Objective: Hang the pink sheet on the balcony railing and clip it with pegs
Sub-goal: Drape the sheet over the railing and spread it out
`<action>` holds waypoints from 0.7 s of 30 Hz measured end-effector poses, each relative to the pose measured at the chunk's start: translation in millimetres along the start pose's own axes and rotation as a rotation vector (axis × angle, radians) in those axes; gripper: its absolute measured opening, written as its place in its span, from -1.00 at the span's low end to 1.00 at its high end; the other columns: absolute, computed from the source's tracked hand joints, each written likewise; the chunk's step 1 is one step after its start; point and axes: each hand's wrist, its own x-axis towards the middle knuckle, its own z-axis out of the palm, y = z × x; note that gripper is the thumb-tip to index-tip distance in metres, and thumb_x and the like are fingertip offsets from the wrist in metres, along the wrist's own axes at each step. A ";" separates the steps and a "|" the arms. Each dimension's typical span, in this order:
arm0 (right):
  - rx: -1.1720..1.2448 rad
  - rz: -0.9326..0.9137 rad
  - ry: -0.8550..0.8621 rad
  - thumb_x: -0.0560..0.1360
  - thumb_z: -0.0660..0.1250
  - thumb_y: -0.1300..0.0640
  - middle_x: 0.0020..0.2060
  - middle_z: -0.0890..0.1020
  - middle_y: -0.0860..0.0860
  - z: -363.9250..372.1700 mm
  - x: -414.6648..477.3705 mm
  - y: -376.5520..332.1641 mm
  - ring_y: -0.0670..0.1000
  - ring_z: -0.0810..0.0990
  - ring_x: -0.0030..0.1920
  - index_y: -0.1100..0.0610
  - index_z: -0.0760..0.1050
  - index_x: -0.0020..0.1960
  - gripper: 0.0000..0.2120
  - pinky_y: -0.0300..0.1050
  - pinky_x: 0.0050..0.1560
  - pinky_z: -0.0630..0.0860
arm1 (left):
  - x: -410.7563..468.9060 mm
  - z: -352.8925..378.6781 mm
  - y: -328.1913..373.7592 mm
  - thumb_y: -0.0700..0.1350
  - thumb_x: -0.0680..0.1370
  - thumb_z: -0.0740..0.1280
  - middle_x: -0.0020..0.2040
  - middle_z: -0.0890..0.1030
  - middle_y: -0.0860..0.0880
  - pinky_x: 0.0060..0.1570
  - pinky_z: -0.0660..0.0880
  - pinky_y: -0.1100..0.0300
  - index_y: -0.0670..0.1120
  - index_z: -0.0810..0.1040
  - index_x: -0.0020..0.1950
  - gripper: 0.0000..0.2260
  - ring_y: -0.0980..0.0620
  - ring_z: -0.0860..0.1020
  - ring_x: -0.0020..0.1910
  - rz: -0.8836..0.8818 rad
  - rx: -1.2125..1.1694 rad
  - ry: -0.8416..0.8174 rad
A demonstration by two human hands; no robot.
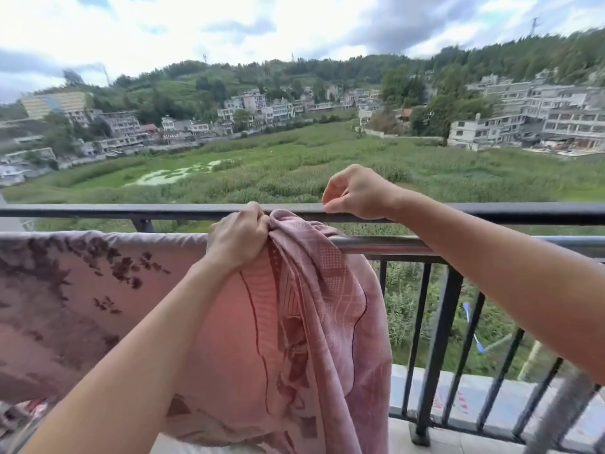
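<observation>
The pink patterned sheet [304,322] is bunched and hangs down over the shiny inner rail [376,245] of the balcony railing. My left hand [239,234] grips the gathered top of the sheet right at the rail. My right hand [357,191] hovers above the dark outer top rail [131,209], to the right of the sheet, with fingers curled and thumb and forefinger pinched together; nothing shows between them. No pegs are visible.
A second pink cloth with dark flower print [75,290] is draped over the railing on the left. Black vertical bars [448,322] run below the rail on the right. Beyond the railing lie green fields and buildings far below.
</observation>
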 end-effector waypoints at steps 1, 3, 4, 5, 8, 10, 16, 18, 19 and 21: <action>0.104 -0.043 -0.047 0.46 0.48 0.12 -0.14 0.70 -0.07 -3.8 -12.0 -4.8 -0.12 0.64 -0.15 0.09 0.67 -0.02 -0.89 -0.18 -0.09 0.57 | 0.3 0.3 0.3 0.02 0.63 0.10 0.07 0.61 -0.20 -0.06 0.33 -0.01 -0.09 0.45 0.01 -0.77 -0.22 0.54 0.08 0.023 0.008 0.014; 0.195 -0.074 -0.193 0.41 0.52 0.07 -0.12 0.72 -0.06 -5.5 -33.7 -13.7 -0.09 0.67 -0.12 0.07 0.68 0.01 -0.81 -0.19 -0.11 0.59 | 0.2 0.2 2.2 0.03 0.64 0.09 0.06 0.62 -0.21 -0.10 0.30 0.00 -0.09 0.44 -0.01 -0.76 -0.22 0.54 0.06 0.050 0.019 0.033; 0.183 -0.093 -0.212 0.39 0.53 0.06 -0.12 0.73 -0.05 -2.7 -40.5 -15.4 -0.06 0.68 -0.11 0.07 0.70 0.00 -0.80 -0.17 -0.08 0.60 | 0.0 0.2 4.0 0.04 0.64 0.08 0.05 0.62 -0.21 -0.11 0.28 0.01 -0.08 0.43 -0.04 -0.75 -0.22 0.55 0.05 0.062 0.023 0.037; 0.170 -0.114 -0.172 0.38 0.54 0.06 -0.16 0.73 -0.04 1.1 -44.2 -15.6 -0.05 0.68 -0.14 0.08 0.71 -0.04 -0.82 -0.15 -0.08 0.60 | -0.5 0.1 6.2 0.06 0.65 0.07 0.04 0.62 -0.20 -0.12 0.27 0.02 -0.07 0.42 -0.06 -0.74 -0.21 0.55 0.04 0.074 0.026 0.041; 0.143 -0.135 0.024 0.41 0.53 0.10 -0.30 0.72 -0.02 2.7 -47.8 -9.4 -0.09 0.65 -0.31 0.14 0.72 -0.14 -0.90 -0.19 -0.20 0.59 | -2.9 -2.7 8.4 0.14 0.66 0.00 -0.01 0.62 -0.17 -0.12 0.29 0.01 -0.06 0.43 -0.10 -0.64 -0.20 0.55 -0.01 0.097 0.007 0.061; 0.110 -0.087 0.036 0.45 0.49 0.14 -0.33 0.70 0.00 -5.4 -53.0 -0.2 -0.14 0.59 -0.37 0.17 0.70 -0.14 -0.91 -0.25 -0.28 0.52 | -4.7 -4.3 7.3 0.17 0.66 -0.03 -0.02 0.62 -0.17 -0.08 0.33 -0.01 -0.05 0.43 -0.11 -0.60 -0.20 0.55 -0.02 0.103 0.001 0.072; 0.170 0.019 -0.071 0.46 0.48 0.07 -0.13 0.72 -0.06 -4.8 -57.9 -8.2 -0.18 0.63 -0.18 0.11 0.69 0.03 -0.82 -0.32 -0.12 0.56 | -1.2 -4.8 12.5 0.19 0.65 -0.05 0.02 0.63 -0.18 -0.09 0.31 0.00 -0.05 0.48 -0.07 -0.56 -0.21 0.56 0.02 0.115 0.015 0.056; 0.178 0.018 -0.006 0.45 0.49 0.09 -0.20 0.73 -0.01 4.2 -51.2 -20.0 -0.12 0.63 -0.21 0.13 0.72 -0.07 -0.87 -0.20 -0.05 0.60 | -0.4 -5.8 11.4 0.19 0.65 -0.05 0.02 0.63 -0.19 -0.10 0.31 0.00 -0.06 0.49 -0.05 -0.56 -0.22 0.56 0.02 0.119 0.017 0.065; 0.162 0.019 0.032 0.46 0.49 0.10 -0.23 0.72 -0.01 6.2 -49.3 -22.6 -0.09 0.64 -0.22 0.13 0.72 -0.11 -0.89 -0.14 -0.04 0.61 | -0.4 -6.6 10.7 0.18 0.65 -0.06 0.02 0.63 -0.19 -0.11 0.30 0.00 -0.06 0.49 -0.06 -0.56 -0.22 0.56 0.02 0.121 0.017 0.070; 0.057 0.010 0.086 0.48 0.45 0.06 -0.28 0.70 -0.05 4.0 -51.5 -20.0 -0.06 0.64 -0.24 0.09 0.70 -0.15 -0.88 -0.06 -0.09 0.62 | 0.2 -8.1 10.4 0.19 0.65 -0.06 0.01 0.63 -0.19 -0.12 0.29 0.00 -0.07 0.48 -0.06 -0.55 -0.22 0.56 0.01 0.119 0.014 0.074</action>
